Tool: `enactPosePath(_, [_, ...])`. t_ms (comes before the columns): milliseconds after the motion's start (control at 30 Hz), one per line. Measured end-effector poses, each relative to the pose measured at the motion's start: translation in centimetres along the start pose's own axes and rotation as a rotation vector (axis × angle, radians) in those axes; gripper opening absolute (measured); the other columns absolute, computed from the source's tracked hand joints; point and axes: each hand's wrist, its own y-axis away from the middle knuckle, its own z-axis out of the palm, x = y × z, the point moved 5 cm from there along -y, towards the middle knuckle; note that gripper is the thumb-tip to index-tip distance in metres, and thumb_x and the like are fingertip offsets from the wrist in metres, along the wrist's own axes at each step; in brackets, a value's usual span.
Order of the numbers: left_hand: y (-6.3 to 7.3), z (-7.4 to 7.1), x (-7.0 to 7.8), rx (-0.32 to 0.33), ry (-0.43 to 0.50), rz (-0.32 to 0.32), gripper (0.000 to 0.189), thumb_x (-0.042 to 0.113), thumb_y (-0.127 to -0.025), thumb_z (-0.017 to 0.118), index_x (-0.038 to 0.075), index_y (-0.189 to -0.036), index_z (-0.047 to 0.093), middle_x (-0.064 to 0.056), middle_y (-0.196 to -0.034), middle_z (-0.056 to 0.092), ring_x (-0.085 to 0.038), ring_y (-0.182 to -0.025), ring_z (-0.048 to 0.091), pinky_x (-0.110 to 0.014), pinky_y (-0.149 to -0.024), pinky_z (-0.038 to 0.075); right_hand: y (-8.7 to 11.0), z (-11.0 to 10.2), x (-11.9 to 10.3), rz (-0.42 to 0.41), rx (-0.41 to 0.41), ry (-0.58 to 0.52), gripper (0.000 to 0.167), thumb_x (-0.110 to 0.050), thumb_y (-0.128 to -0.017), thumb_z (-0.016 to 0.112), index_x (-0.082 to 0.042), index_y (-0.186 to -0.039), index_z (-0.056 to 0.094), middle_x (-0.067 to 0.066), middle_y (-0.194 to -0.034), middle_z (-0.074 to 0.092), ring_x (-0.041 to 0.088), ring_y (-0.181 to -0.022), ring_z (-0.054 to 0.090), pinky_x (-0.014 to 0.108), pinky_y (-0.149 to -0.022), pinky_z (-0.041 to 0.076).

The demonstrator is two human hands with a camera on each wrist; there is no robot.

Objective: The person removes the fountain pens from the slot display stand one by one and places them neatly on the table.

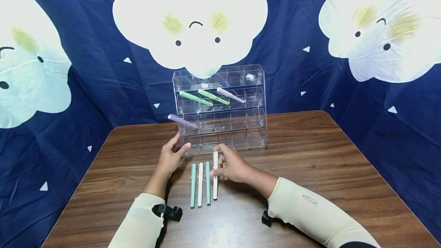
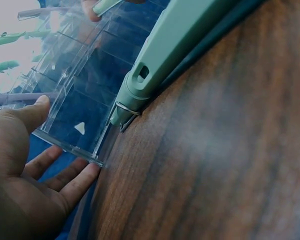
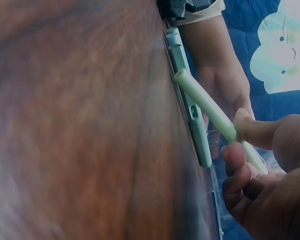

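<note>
While my left hand [image 1: 171, 157], fingers spread, touches a clear plastic tiered rack [image 1: 224, 123] — my right hand [image 1: 234, 166] pinches a slim cream-white pen [image 1: 215, 183]

In the head view, the right sleeve [image 1: 306, 206] is being cut off at four o'clock; part of the left hand [image 1: 171, 159] is perhaps hiding behind the clear rack [image 1: 237, 142]. From the left wrist, a mint pen [image 2: 172, 45] is being cut off at one o'clock and the table [image 2: 210, 135] is blurring at three. The right hand [image 3: 265, 182] is partly covering its pale pen [image 3: 204, 102].
</note>
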Motion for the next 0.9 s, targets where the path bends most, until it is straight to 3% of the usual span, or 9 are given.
enactPosePath(233, [0.0,0.0,0.0,0.003,-0.004,-0.006,0.073,0.019,-0.107,0.073,0.023,-0.171,0.038,-0.027,-0.162,0.054,-0.044,-0.151,0.055,-0.010,-0.089,0.053,0.0,0.8,1.0,0.027,-0.024,-0.048,0.073,-0.005,-0.090,0.089,0.002,-0.147,0.044,0.004,-0.078,0.063,0.012,-0.052,0.054,0.021,-0.049,0.048])
enactPosePath(600, [-0.1,0.0,0.0,0.004,-0.005,-0.002,0.074,0.017,-0.107,0.073,0.022,-0.171,0.037,-0.028,-0.161,0.055,-0.044,-0.151,0.054,-0.009,-0.090,0.052,-0.1,1.0,1.3,0.020,-0.014,0.009,0.072,-0.008,-0.090,0.090,0.003,-0.145,0.047,0.002,-0.076,0.064,0.010,-0.051,0.053,0.019,-0.047,0.045])
enactPosePath(900, [-0.2,0.1,-0.2,0.007,0.013,0.009,0.074,0.014,-0.107,0.073,0.021,-0.171,0.038,-0.029,-0.161,0.055,-0.044,-0.151,0.055,-0.007,-0.089,0.051,-0.3,1.3,2.3,0.081,-0.038,-0.039,0.073,-0.009,-0.088,0.091,0.003,-0.146,0.049,0.000,-0.074,0.063,0.010,-0.049,0.048,0.020,-0.045,0.042])
